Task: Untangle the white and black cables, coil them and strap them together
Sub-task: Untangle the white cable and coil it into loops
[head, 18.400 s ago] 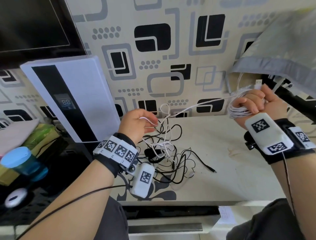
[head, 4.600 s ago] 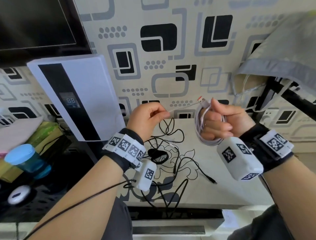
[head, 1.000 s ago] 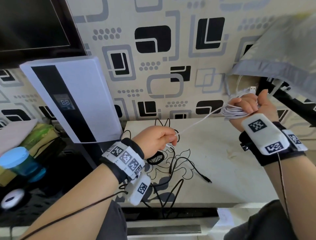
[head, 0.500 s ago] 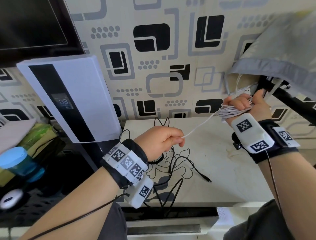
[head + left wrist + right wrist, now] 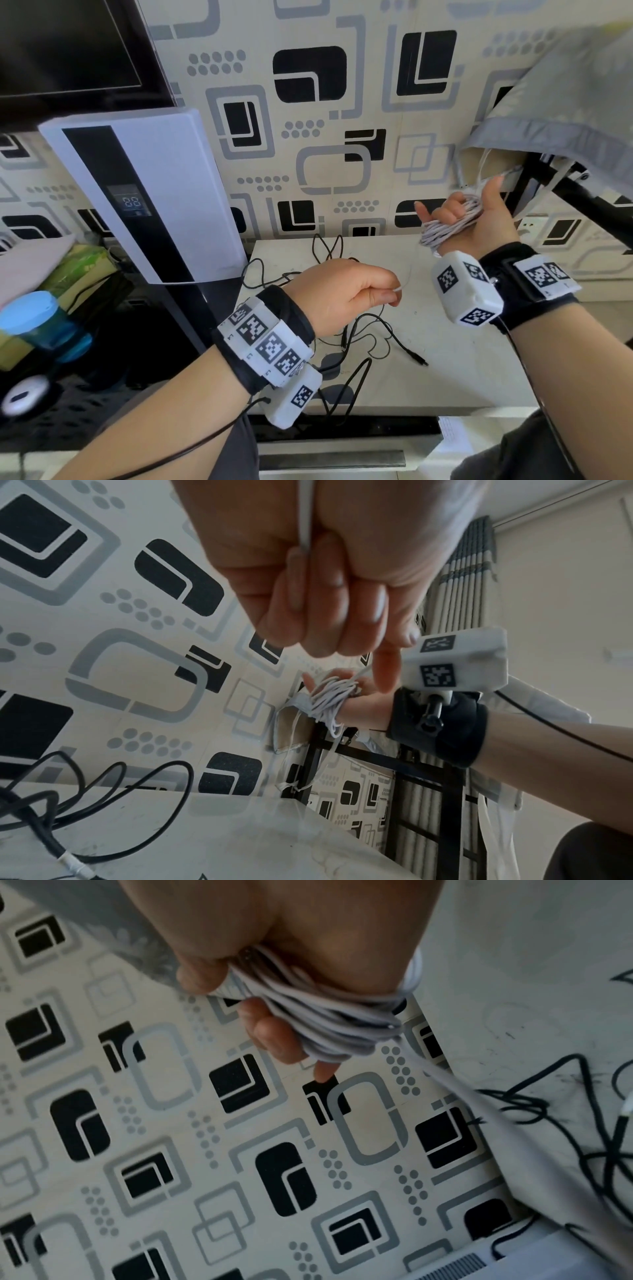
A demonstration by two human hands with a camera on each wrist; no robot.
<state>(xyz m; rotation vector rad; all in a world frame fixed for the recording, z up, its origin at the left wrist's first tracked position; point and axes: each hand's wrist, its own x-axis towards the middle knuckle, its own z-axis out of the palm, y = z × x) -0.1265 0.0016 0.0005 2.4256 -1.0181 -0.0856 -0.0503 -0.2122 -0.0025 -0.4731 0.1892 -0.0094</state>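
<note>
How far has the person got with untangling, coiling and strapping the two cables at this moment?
Looks done: the white cable appears clear of the black one, most of it wound round the right hand.
In hand: the left hand pinches its short free tail for the last turns.
Left: the black cable lies loose on the table, uncoiled. No strap is visible, so nothing is bound.

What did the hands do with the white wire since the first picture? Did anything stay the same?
The thin white cable left the tangle and is now almost fully wound round the right hand. The left hand lifted off the pile, moved toward the right hand and pinches the last short end. The thin black cable stays loose on the pale tabletop.
</note>
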